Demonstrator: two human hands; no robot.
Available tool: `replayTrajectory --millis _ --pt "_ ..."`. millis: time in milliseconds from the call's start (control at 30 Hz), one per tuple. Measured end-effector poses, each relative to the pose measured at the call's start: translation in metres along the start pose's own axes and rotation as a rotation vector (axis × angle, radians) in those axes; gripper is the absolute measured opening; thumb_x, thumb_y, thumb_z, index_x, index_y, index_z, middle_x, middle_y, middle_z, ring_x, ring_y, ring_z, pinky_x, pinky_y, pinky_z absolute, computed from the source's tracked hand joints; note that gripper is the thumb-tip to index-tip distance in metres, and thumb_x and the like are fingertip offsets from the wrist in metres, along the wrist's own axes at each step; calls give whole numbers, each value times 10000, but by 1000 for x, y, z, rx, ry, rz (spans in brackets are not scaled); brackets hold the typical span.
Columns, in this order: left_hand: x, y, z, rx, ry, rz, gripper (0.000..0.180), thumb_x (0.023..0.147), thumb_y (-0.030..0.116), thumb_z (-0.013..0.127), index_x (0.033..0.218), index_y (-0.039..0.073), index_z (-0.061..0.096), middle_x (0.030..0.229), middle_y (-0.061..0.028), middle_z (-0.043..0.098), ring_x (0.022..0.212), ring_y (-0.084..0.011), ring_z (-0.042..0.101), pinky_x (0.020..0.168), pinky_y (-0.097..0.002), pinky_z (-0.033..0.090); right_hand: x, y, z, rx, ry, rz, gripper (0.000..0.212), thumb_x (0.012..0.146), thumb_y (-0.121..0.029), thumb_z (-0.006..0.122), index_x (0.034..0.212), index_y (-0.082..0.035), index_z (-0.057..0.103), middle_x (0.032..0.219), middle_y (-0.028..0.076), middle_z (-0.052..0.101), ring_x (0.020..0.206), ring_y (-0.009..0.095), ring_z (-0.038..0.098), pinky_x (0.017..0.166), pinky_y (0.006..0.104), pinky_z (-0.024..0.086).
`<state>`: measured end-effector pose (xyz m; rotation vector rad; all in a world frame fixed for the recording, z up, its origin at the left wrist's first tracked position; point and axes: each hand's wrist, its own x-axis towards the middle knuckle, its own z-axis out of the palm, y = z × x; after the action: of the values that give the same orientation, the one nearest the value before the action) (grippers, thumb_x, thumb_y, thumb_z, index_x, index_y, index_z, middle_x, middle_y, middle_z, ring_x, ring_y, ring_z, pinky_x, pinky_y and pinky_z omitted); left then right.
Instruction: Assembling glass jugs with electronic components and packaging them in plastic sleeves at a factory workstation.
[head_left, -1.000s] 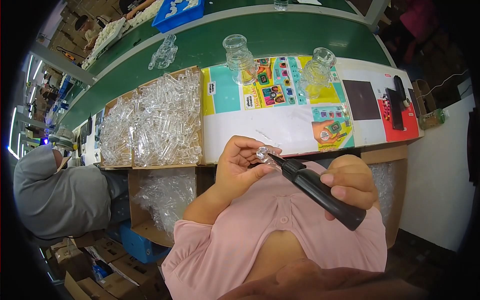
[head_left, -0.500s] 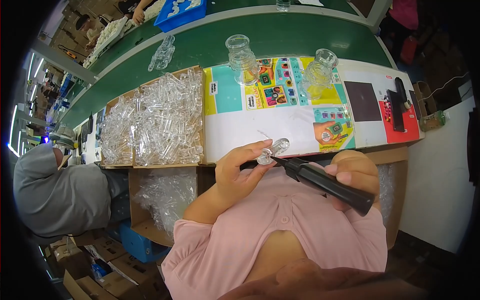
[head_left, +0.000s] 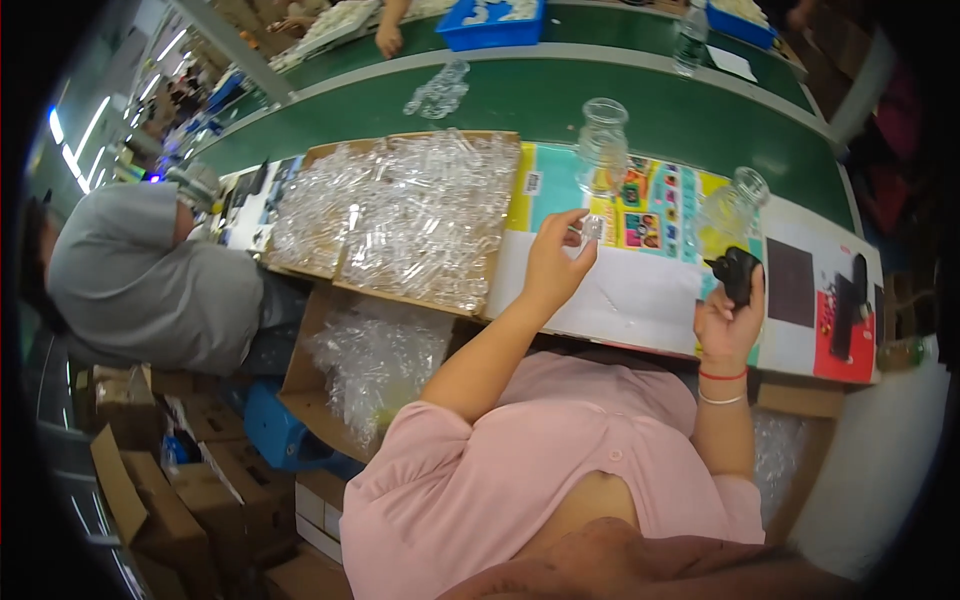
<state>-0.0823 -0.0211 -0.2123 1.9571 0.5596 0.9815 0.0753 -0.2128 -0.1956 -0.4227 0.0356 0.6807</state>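
Observation:
A small clear plastic piece (head_left: 592, 229) is pinched between the thumb and fingers of my left hand (head_left: 557, 262), raised over the white board near a clear, ringed plastic vessel (head_left: 603, 140) that stands upright. My right hand (head_left: 730, 318), out to the right, is wrapped round a black bottle with a pointed nozzle (head_left: 738, 275). Just beyond that bottle is a second clear plastic vessel (head_left: 735, 205), tilted in view. One thin clear part (head_left: 622, 308) lies on the board between my hands.
Cardboard boxes heaped with clear plastic parts (head_left: 430, 220) stand left of my left hand. Clear pieces (head_left: 438, 90) lie on the green table (head_left: 530, 95) behind. A blue tray (head_left: 490, 30) and a water bottle (head_left: 691, 40) are farther back. A co-worker in grey (head_left: 150, 280) sits at left.
My hands have moved apart and forward, the left toward the standing vessel with the small clear piece. The black bottle has come away from the piece to the right. The view has shifted.

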Motion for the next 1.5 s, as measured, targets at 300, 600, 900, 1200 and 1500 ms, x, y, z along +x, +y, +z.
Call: replayTrajectory --millis 300,600,900,1200,1500 --pt "11 -14 -1 586 199 141 486 700 83 677 1128 -17 469 1063 -200 523 991 -365 479 887 -432 385 -9 5 7 20 57 47 241 888 -257 529 927 -19 536 749 63 557 411 63 344 328 140 275" --pt "4 -37 -176 1126 289 31 211 676 81 673 874 16 634 922 -154 539 887 -324 491 777 -399 416 -13 -3 5 -32 3 61 212 894 -250 521 925 -42 539 770 49 573 400 62 328 343 145 267" --pt "-3 -95 -204 977 212 108 330 674 82 702 964 15 559 985 -172 534 955 -334 485 844 -424 373 -21 -2 3 -133 42 40 196 865 -303 561 913 -113 552 763 12 570 380 45 316 347 149 255" --pt "0 10 -117 -385 239 -137 255 806 -5 594 1057 -17 548 928 -81 578 795 -152 589 712 -263 503 -35 -16 17 -38 -43 14 257 893 -329 504 939 -80 554 766 65 617 387 89 399 336 172 305" --pt "-22 66 -19 -789 -265 -234 222 811 -43 565 1031 -37 535 1089 -139 534 815 -188 616 736 -288 531 -48 -27 34 -100 25 -104 306 908 -341 477 872 -46 551 730 51 586 397 55 410 322 122 279"
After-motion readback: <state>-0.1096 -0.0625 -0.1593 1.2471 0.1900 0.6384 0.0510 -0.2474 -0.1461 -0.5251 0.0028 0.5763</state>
